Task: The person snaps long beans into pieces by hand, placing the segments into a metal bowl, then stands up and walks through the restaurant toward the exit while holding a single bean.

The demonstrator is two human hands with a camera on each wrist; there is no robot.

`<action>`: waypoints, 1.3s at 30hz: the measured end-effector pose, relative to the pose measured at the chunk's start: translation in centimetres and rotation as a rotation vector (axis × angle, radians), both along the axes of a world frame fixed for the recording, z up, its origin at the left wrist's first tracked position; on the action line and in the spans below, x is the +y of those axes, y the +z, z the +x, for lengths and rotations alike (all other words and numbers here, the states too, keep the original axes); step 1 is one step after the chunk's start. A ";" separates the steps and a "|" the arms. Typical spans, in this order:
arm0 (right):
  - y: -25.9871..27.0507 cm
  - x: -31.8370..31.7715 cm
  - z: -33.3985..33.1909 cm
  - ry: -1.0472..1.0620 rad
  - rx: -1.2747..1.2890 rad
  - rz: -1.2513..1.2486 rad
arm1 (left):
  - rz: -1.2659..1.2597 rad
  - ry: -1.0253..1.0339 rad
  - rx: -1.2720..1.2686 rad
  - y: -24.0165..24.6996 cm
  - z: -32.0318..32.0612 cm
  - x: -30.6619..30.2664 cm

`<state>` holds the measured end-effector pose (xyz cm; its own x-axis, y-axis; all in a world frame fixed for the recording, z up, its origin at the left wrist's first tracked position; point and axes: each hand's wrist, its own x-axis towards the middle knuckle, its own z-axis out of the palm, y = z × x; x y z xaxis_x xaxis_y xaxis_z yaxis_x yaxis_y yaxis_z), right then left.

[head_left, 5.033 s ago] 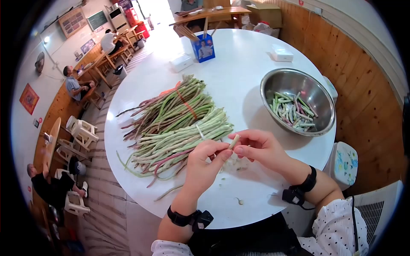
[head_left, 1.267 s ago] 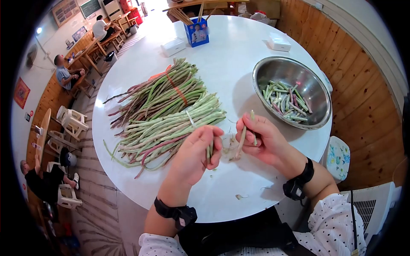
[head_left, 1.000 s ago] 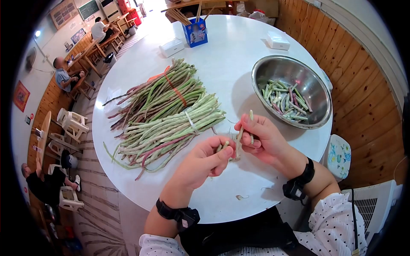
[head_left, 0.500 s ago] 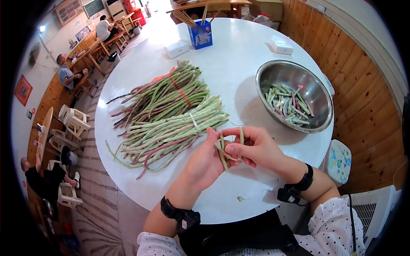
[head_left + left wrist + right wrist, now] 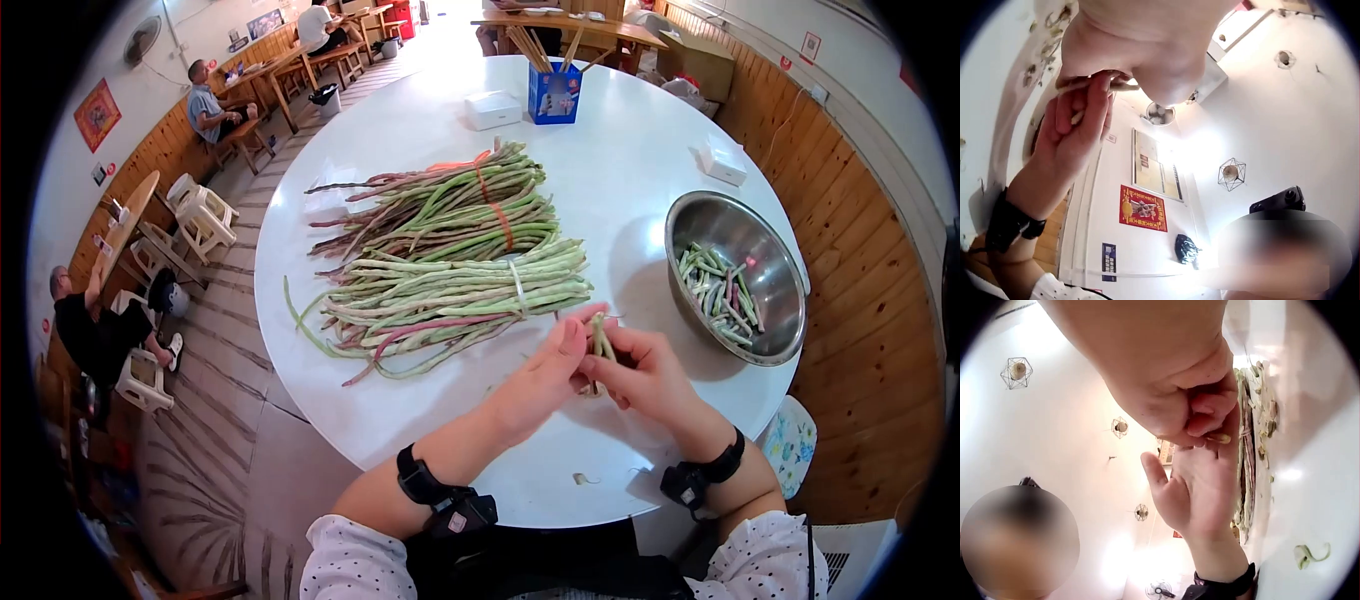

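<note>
My right hand pinches short pieces of long bean between thumb and fingers, right against my left hand. In the right wrist view the left palm faces up with its thumb sticking out; the right hand hides most of its fingers. A pale bean piece juts sideways from between the hands in the left wrist view. Left of the hands lie a light green bundle of long beans with a white tie and a darker bundle with an orange-red tie.
On the right of the round white table a steel bowl holds cut bean pieces. Bean scraps lie under the hands. A blue chopstick box and white boxes stand at the back. Several people sit beyond.
Apart about a second ago, with bean pieces in each, the hands have come together. The left hand has opened its palm under the right one. The head view has swung left.
</note>
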<state>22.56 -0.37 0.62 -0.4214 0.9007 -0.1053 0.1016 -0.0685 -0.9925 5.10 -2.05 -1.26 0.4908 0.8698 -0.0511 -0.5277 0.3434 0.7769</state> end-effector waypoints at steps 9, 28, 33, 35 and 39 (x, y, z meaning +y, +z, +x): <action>2.1 3.4 5.4 -0.210 1.242 -0.380 | 0.812 0.870 1.279 1.9 -7.0 2.6; 0.3 1.5 2.2 -0.193 0.406 -0.097 | 0.802 1.116 1.733 1.9 -8.6 2.9; 0.3 1.2 2.1 -0.135 0.440 -0.088 | 0.756 1.001 1.103 2.7 -7.5 1.8; 0.7 1.1 1.7 -0.130 0.478 -0.007 | 0.837 0.877 1.072 2.9 -5.7 1.3; 0.9 1.1 2.3 -0.124 0.475 0.026 | 0.949 0.745 1.102 3.1 -4.0 1.0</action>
